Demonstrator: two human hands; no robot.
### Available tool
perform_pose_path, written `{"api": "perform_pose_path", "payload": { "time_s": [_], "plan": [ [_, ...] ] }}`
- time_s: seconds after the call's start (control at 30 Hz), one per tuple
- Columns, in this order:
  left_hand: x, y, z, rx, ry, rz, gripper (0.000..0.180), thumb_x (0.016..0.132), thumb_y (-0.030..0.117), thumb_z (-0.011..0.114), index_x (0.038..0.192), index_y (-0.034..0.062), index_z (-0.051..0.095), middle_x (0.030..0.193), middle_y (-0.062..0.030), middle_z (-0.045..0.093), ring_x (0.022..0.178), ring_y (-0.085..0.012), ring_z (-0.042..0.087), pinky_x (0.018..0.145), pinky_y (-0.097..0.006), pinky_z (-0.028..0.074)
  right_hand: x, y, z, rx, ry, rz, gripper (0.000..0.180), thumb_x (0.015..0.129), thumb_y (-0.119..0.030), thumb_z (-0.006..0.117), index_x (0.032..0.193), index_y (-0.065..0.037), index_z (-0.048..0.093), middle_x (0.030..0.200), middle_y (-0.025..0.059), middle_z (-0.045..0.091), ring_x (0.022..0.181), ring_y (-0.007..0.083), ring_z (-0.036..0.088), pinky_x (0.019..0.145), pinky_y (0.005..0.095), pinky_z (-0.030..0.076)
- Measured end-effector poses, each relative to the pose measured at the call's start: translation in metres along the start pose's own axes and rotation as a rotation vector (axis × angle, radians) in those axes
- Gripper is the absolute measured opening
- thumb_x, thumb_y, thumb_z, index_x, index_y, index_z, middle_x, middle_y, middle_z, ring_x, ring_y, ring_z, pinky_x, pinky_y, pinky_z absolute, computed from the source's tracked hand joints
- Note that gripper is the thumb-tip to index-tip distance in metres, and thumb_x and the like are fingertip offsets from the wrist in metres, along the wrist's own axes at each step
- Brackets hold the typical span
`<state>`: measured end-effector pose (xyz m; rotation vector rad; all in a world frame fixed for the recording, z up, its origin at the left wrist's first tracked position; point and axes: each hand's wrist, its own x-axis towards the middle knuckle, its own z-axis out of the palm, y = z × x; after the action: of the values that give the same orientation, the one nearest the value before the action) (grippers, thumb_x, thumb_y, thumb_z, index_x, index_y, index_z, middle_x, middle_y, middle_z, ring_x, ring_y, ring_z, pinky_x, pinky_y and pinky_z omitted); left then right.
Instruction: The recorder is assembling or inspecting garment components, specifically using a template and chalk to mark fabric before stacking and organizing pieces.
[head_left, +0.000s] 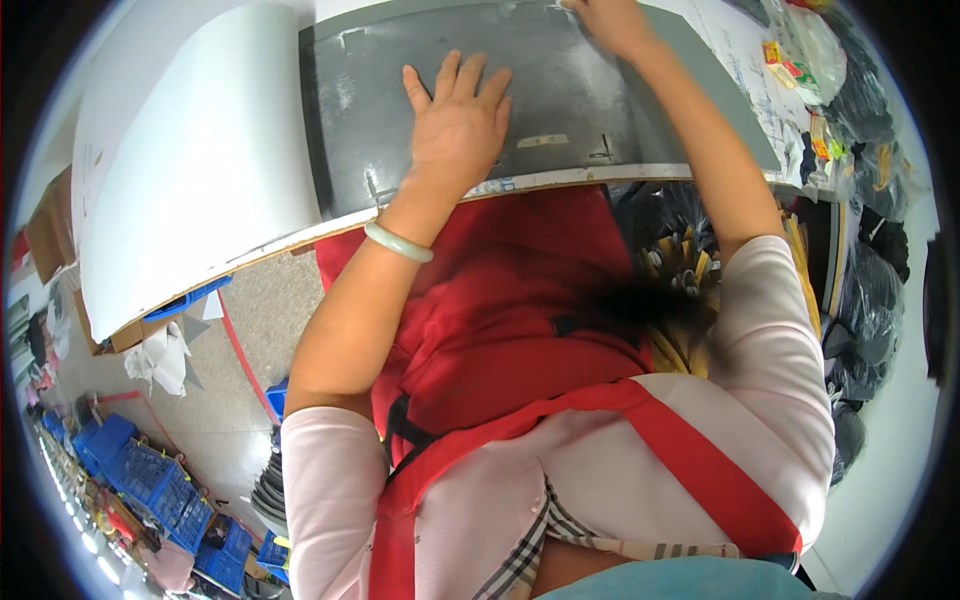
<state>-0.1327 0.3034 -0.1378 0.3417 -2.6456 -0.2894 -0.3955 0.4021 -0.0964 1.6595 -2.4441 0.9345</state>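
Observation:
My left hand (459, 128) lies flat with its fingers spread on a dark grey sheet (385, 110), which has pale scuffs and small slot-like marks near its corners. A pale bangle (398, 242) circles that wrist. At the sheet's far edge, my right hand (612, 25) has its fingers bent together beside a small pale mark. The upper picture edge cuts off part of it, and whatever is between its fingertips cannot be made out. Under the dark sheet, a lighter grey sheet (735, 125) shows along the right side.
Curving white sheet material (215, 130) covers the table's left part. Plastic bags (815, 50) and small yellow-and-red packets (785, 65) crowd the right end. Dark bundles in clear plastic (868, 320) stand below there. Blue crates (160, 485) stand on the floor at lower left.

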Motion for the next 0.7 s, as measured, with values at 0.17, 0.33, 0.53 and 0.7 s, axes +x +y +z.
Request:
{"api": "perform_pose_path", "payload": {
  "time_s": [0.17,0.33,0.53,0.7],
  "plan": [
    [-0.003,-0.003,0.0,0.008,-0.003,-0.011,0.035,0.1,0.029,0.06,0.133,0.02,0.064,0.142,-0.0054,0.057,0.139,-0.0301,0.046,0.113,-0.07,0.026,0.001,0.021,0.013,0.32,-0.035,0.512,0.019,0.087,-0.016,0.067,0.084,0.002,0.063,0.074,0.0201,0.066,0.072,0.0372,0.065,0.069,0.0458,0.051],
    [0.019,0.019,0.003,-0.05,0.032,0.054,0.034,0.1,0.029,0.06,0.133,0.0204,0.064,0.142,-0.005,0.056,0.139,-0.0299,0.047,0.113,-0.07,0.026,0.0,0.097,-0.002,-0.421,0.217,-0.005,0.011,0.081,-0.012,0.067,0.083,-0.001,0.066,0.068,0.0097,0.064,0.057,0.0178,0.061,0.055,0.038,0.051],
    [-0.005,-0.006,-0.001,0.02,-0.017,-0.035,0.034,0.101,0.03,0.058,0.132,0.0201,0.064,0.143,-0.0048,0.056,0.139,-0.0289,0.045,0.113,-0.07,0.025,0.026,-0.017,0.005,0.288,0.009,0.504,0.012,0.088,-0.012,0.069,0.089,0.0,0.071,0.074,0.0099,0.069,0.062,0.0163,0.065,0.055,0.0351,0.053],
    [0.001,0.001,0.004,0.071,-0.024,-0.002,0.035,0.1,0.031,0.057,0.134,0.0204,0.063,0.142,-0.0053,0.056,0.142,-0.0286,0.042,0.113,-0.072,0.023,0.049,-0.054,0.053,0.504,-0.089,0.268,0.017,0.093,-0.013,0.067,0.088,0.002,0.07,0.074,0.0101,0.068,0.065,0.0172,0.065,0.06,0.034,0.053]
  ]
}}
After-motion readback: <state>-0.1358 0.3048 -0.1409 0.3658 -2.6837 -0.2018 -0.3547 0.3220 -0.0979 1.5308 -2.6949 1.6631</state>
